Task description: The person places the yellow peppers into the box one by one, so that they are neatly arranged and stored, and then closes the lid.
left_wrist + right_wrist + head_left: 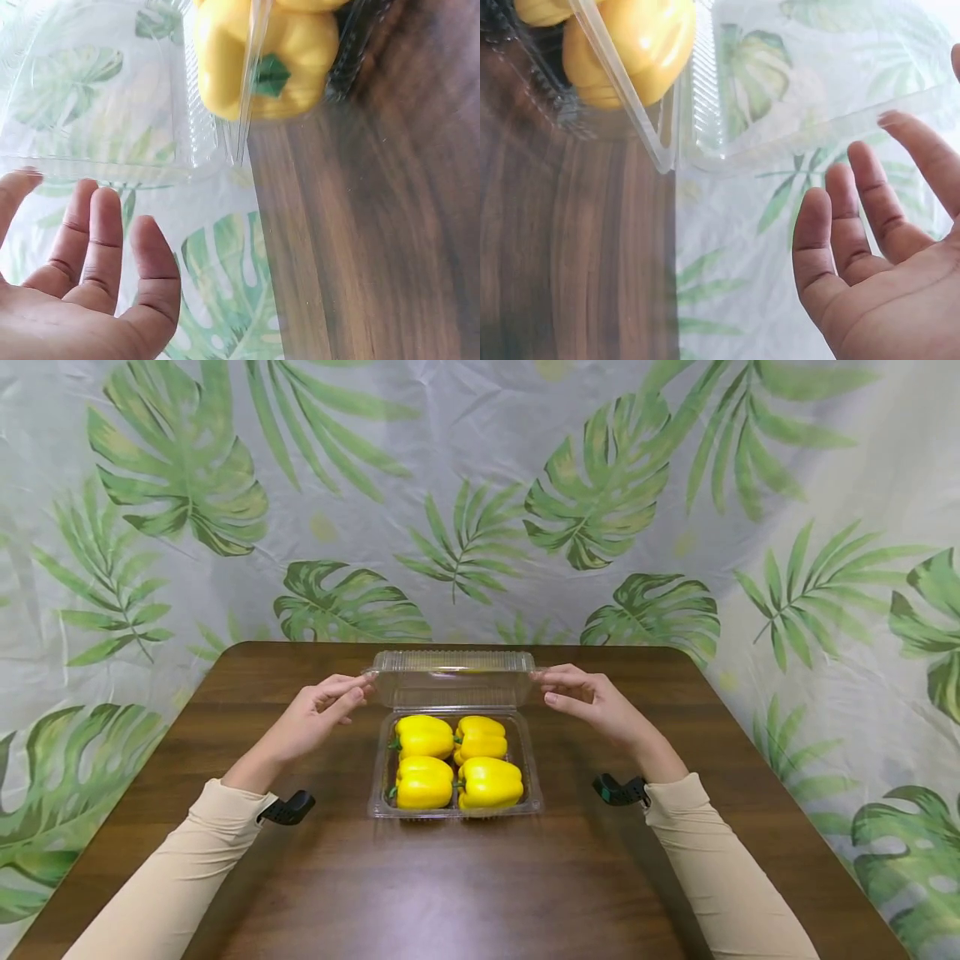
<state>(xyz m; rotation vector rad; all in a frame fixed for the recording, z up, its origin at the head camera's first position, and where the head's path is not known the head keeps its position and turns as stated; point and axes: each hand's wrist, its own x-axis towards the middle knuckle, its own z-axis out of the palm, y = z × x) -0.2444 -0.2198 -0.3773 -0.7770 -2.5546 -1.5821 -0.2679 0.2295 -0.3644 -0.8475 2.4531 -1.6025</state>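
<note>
A clear plastic clamshell box [381, 806] stands on the table with its lid [453, 689] raised at the back. Several yellow bell peppers [490, 782] with green stems lie in the base in two rows. At the lid's left edge is my left hand [318, 714], fingers extended and a fingertip [28, 177] right at the rim. My right hand [600, 706] mirrors it on the other side, its index fingertip [889, 118] against the lid's rim. In the head view both thumbs sit lower than the index fingers, a little apart from the lid.
The dark wooden table [465, 885] extends in front of the box and to both sides. Behind it hangs a pale curtain [480, 452] printed with green leaves. A black band [292, 808] shows at the left wrist and another [621, 789] at the right.
</note>
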